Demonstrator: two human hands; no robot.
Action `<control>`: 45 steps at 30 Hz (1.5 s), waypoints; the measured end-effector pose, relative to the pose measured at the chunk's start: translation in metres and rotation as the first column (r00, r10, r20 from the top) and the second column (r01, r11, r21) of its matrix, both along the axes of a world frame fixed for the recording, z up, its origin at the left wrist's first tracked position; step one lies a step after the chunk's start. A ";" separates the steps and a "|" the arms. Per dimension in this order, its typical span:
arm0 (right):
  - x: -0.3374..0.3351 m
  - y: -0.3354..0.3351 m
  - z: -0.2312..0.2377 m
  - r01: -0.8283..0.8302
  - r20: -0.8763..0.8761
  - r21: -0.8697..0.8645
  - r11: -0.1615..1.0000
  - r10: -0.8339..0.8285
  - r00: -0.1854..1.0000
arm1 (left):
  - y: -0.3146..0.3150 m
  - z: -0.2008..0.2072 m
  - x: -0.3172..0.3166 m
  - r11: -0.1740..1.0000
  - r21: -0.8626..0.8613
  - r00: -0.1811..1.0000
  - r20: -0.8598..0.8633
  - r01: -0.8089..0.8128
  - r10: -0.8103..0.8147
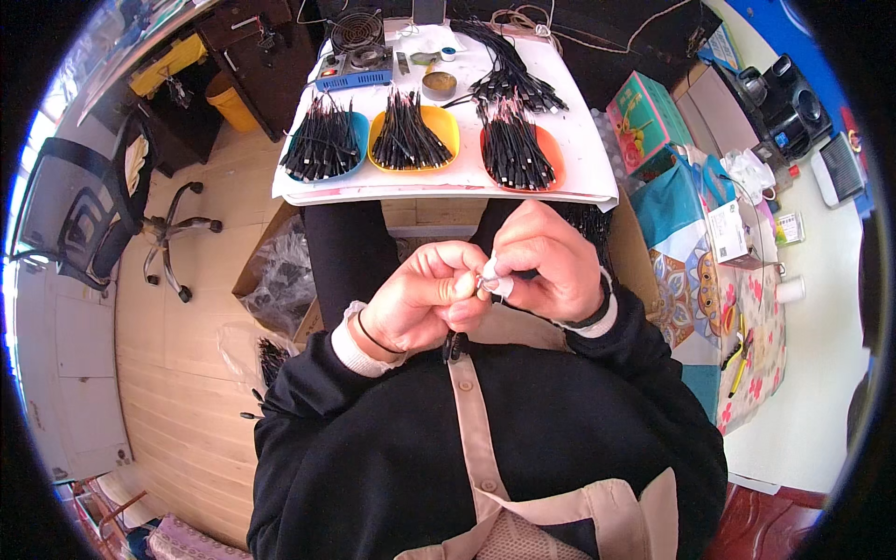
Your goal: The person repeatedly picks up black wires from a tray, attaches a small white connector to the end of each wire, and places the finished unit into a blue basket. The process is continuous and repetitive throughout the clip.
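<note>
Above my lap, my left hand (425, 294) and my right hand (551, 261) meet, both with the fingers closed in a pinch. Between the fingertips shows a small shiny bit (483, 280), too small to name. A white piece (500, 284) sits at my right fingertips; whether it is held or wrapped on a finger I cannot tell. Beyond my hands, black cables (322, 145) lie in a blue tray (360, 140), more cables (406, 135) in a yellow tray (452, 140), and others (513, 154) in a red tray (553, 157).
On the white table (308, 197) stand a blue device with a fan (355, 73), a round tin (439, 86), a small spool (448, 54) and loose black cables (518, 79). An office chair (84, 205) is at left. A carton (644, 121) and a patterned bag (686, 261) are at right.
</note>
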State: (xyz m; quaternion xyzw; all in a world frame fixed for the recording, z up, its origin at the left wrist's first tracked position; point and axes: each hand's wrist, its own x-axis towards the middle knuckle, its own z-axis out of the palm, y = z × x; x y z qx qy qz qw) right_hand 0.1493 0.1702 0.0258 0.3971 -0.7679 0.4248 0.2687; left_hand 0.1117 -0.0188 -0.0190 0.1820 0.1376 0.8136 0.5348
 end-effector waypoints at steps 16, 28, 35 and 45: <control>-0.015 0.000 -0.036 -0.013 0.246 -0.324 0.946 0.097 0.964 | -0.008 0.008 -0.011 0.799 -0.168 0.657 -0.677 -0.577 0.332; -0.061 0.010 -0.086 0.108 0.491 -0.515 0.851 0.189 0.851 | 0.013 0.072 -0.112 0.501 -0.286 0.406 -0.902 -0.817 0.146; -0.067 0.003 -0.133 -0.002 0.708 -0.411 0.912 0.321 0.629 | 0.084 0.057 -0.279 0.574 0.106 -0.398 -0.820 -0.812 -0.412; -0.077 0.027 -0.161 0.109 0.846 -0.341 0.934 0.254 0.469 | 0.115 -0.021 -0.354 0.590 0.116 -0.529 -0.601 -0.799 -0.599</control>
